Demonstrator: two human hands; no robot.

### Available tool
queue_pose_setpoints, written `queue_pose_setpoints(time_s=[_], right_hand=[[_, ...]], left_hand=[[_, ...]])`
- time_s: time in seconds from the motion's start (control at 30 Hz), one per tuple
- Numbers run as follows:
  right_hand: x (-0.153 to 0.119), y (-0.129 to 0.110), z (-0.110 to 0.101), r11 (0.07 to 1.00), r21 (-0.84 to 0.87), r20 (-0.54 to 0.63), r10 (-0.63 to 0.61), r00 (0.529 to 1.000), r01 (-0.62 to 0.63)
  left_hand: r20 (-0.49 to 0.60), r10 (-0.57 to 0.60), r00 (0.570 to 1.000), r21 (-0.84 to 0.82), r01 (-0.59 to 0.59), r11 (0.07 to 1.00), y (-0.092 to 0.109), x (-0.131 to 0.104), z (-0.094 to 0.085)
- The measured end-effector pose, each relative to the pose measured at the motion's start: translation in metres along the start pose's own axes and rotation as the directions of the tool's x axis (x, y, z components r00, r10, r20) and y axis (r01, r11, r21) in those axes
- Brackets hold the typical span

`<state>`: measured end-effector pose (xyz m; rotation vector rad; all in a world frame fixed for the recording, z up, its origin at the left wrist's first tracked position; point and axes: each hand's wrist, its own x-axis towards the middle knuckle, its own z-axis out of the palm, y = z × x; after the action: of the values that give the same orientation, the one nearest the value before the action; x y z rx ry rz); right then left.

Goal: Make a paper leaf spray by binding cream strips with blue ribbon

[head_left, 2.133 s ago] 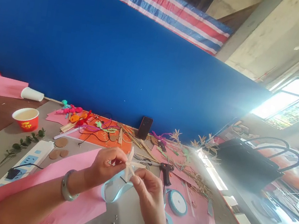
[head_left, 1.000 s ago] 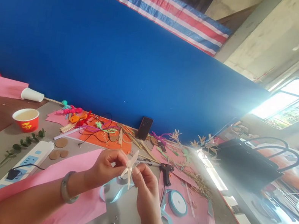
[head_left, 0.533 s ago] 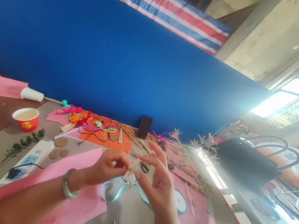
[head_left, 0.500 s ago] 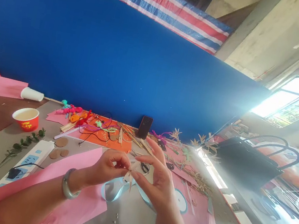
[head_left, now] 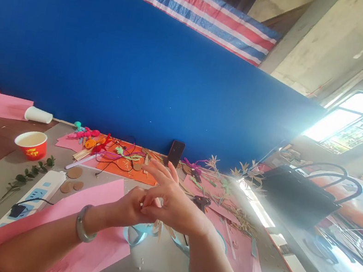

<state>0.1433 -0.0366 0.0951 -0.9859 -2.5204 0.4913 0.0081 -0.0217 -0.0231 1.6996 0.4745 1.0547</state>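
Observation:
My left hand, with a grey-green bangle on its wrist, is closed in a pinch above the table. My right hand reaches across it, thumb and forefinger pinched against the left fingertips, the other fingers stretched out. What lies between those fingertips is hidden. Pale, pointed petals of a straw-coloured flower show just below the hands; most of it is covered. A light blue ribbon loops on the table beneath. Several small pearly beads lie nearer to me.
Pink paper sheets cover parts of the grey table. At left are a power strip, a green sprig, wooden discs and a red paper cup. A phone leans on the blue panel. A black bag stands right.
My right hand has moved left and turned over, its thumb and forefinger now closed at the left fingertips. The flower, visible between both hands before, is now mostly covered.

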Motion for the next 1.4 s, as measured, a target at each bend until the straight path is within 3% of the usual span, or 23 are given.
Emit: queue_pose_setpoints(time_s=[0.1,0.23,0.4,0.47,0.53,0.6,0.7,0.8,1.07,1.4], right_hand=[[-0.001,-0.003,-0.001,1.0,0.016,-0.055,0.016,0.998,-0.015],[-0.016,-0.008,-0.003,0.992,0.115,-0.316,0.09,0.944,-0.057],[-0.042,0.003,0.003,0.951,0.309,-0.636,0.212,0.742,-0.007],[-0.05,0.014,0.01,0.937,0.348,-0.71,0.276,0.648,-0.018],[-0.056,0.025,0.019,0.92,0.383,-0.727,0.356,0.587,-0.084],[-0.061,0.034,0.029,0.882,0.442,-0.657,0.44,0.612,-0.16],[-0.064,0.037,0.045,0.806,0.551,-0.435,0.497,0.751,-0.215],[-0.06,0.029,0.06,0.747,0.633,-0.318,0.488,0.813,-0.202],[-0.041,0.026,0.081,0.617,0.774,-0.338,0.591,0.732,-0.141],[-0.044,0.031,0.07,0.826,0.489,-0.435,0.51,0.742,-0.281]], left_hand=[[-0.025,0.039,0.999,-0.02,-0.039,0.999,-0.003,0.001,0.0],[-0.093,0.086,0.992,0.059,-0.081,0.995,0.007,0.003,-0.001],[-0.221,0.087,0.971,0.022,-0.085,0.996,0.01,0.004,-0.003],[-0.269,0.044,0.962,-0.054,-0.061,0.997,0.004,0.004,-0.003],[-0.284,-0.017,0.959,-0.134,-0.022,0.991,-0.001,0.005,-0.004],[-0.275,-0.082,0.958,-0.217,0.021,0.976,-0.002,0.007,-0.004],[-0.249,-0.163,0.955,-0.345,0.069,0.936,0.002,0.01,-0.005],[-0.24,-0.213,0.947,-0.417,0.098,0.904,0.007,0.012,-0.005],[-0.258,-0.262,0.93,-0.368,0.156,0.917,0.005,0.013,-0.005],[-0.209,-0.322,0.924,-0.332,0.243,0.912,0.006,0.015,-0.008]])
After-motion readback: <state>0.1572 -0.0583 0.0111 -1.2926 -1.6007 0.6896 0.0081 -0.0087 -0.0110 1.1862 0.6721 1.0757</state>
